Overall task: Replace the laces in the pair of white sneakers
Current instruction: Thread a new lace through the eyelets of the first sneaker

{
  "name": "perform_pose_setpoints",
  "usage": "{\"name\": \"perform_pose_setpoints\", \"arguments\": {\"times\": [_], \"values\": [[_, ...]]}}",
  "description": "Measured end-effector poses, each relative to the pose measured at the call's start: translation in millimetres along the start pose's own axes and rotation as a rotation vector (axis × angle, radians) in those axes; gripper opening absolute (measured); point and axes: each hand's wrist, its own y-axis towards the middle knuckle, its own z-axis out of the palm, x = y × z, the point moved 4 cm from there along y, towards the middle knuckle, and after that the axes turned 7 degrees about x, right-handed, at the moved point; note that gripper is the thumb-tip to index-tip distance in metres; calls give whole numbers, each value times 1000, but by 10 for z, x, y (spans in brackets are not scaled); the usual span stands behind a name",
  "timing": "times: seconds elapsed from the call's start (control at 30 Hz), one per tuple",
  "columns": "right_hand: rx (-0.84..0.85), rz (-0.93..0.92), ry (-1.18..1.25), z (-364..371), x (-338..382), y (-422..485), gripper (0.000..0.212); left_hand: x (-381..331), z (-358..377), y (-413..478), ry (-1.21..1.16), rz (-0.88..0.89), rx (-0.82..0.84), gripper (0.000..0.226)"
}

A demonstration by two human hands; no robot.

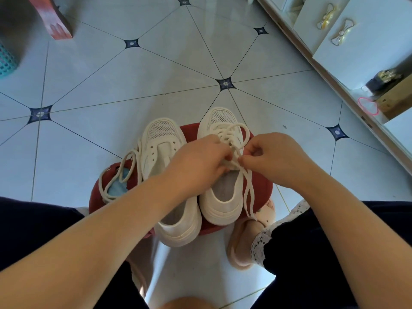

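Observation:
Two white sneakers stand side by side on a red stool point(260, 192), toes pointing away from me. The left sneaker point(162, 148) has bare eyelets, and a loose cream lace point(124, 170) lies beside it over the stool's left edge. The right sneaker point(223, 197) carries a cream lace point(231, 132) through its eyelets. My left hand point(196, 161) rests over that shoe's tongue and pinches the lace. My right hand point(274, 159) pinches the lace close beside it. Two lace ends point(248, 192) hang down the shoe's right side.
The stool stands on a pale tiled floor point(156, 74). A white cabinet point(361, 41) with bow-shaped handles runs along the right. A red-brown object point(55, 21) and a teal basket point(6, 61) sit at the far left. My feet in pink slippers point(243, 248) flank the stool.

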Motion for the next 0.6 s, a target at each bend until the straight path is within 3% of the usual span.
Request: {"name": "perform_pose_setpoints", "arguments": {"times": [0.13,0.33,0.6], "values": [[2,-18,109,-21,48,-6,17,30,12,20,-36,-24,-121,18],[134,-34,641,-53,74,-41,20,245,-47,2,-338,-228,-272,18],[397,-270,1251,-36,187,-71,16,264,-47,-14,-431,-353,-419,18]]}}
